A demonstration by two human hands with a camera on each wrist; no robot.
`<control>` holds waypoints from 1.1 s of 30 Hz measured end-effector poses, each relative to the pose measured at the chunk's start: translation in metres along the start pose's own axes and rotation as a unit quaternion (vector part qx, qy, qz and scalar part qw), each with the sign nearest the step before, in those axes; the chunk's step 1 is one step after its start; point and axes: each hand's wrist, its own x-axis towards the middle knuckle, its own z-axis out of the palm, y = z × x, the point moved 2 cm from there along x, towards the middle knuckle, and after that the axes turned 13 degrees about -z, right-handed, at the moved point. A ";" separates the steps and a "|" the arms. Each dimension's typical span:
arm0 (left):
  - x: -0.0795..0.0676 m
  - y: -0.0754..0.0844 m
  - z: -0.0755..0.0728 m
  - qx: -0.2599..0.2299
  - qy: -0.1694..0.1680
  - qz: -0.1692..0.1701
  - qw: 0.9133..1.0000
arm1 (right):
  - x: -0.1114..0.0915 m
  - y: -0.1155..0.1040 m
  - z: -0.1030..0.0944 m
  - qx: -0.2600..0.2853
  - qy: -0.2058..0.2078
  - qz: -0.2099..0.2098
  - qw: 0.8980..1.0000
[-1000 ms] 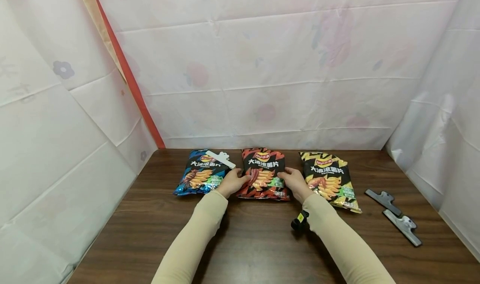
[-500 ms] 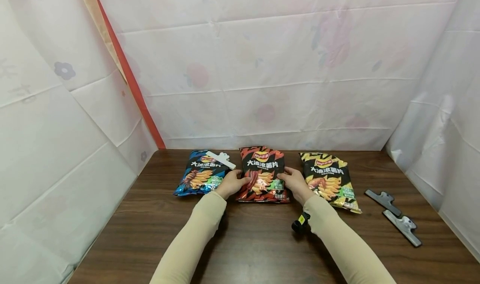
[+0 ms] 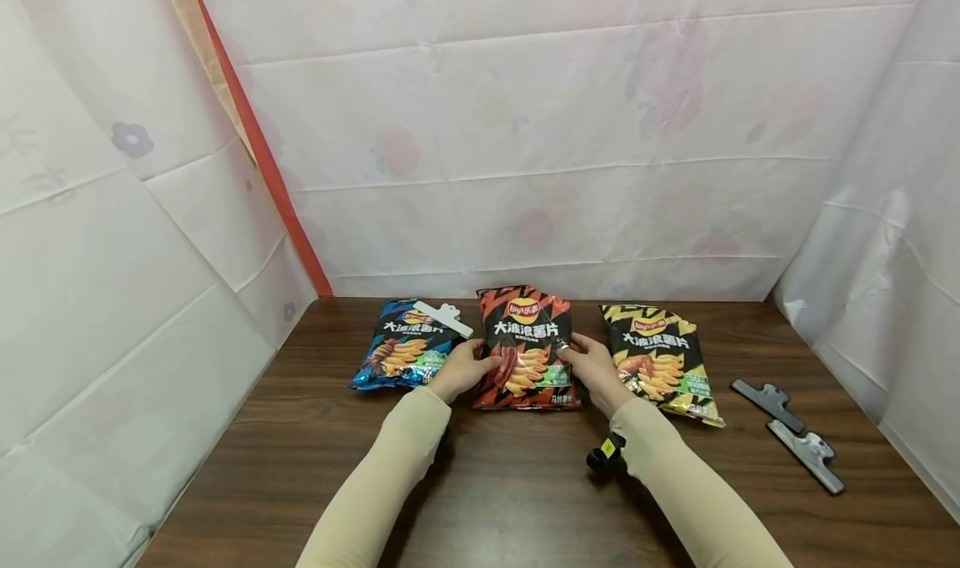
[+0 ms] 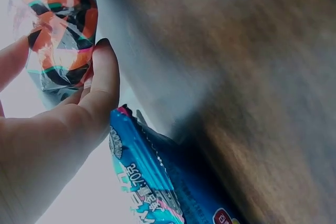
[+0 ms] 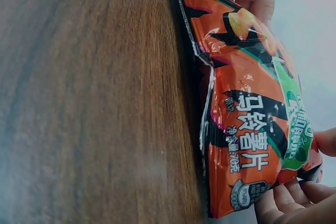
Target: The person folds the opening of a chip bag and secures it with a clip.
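Between my two hands is a red and black bag of potato chips (image 3: 523, 355), its printed front facing me. My left hand (image 3: 461, 371) grips its left side with the thumb on the front. On the opposite side, my right hand (image 3: 597, 369) pinches the bag with thumb and fingers. The right wrist view shows the bag's bottom seam (image 5: 206, 124) close to the table; whether it touches I cannot tell. A blue chip bag (image 3: 397, 351) lies just left of my left hand, with a white clip (image 3: 442, 318) across its upper right.
A yellow and black chip bag (image 3: 656, 364) lies right of my right hand. Farther right on the brown wooden table (image 3: 510, 493) are a dark grey clip (image 3: 767, 401) and a silver-grey clip (image 3: 806, 455). A white patterned cloth (image 3: 540, 151) hangs behind the table.
The red chip bag's top has risen, and the bag looks larger and tipped more toward me. Both hands keep their hold on its sides. The other bags and clips stay put.
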 end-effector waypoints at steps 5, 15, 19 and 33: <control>-0.002 -0.001 -0.001 -0.013 -0.001 0.010 1.000 | -0.004 -0.001 -0.002 0.006 0.008 -0.012 1.000; -0.012 -0.004 -0.001 -0.062 -0.023 0.008 0.998 | -0.013 -0.002 -0.003 0.022 0.011 -0.021 0.999; -0.015 -0.006 0.000 -0.068 -0.019 0.008 0.997 | -0.019 -0.003 -0.004 0.033 0.004 -0.025 0.999; -0.024 -0.005 0.002 -0.076 -0.009 0.026 0.997 | -0.033 -0.003 -0.008 0.047 0.006 -0.031 0.998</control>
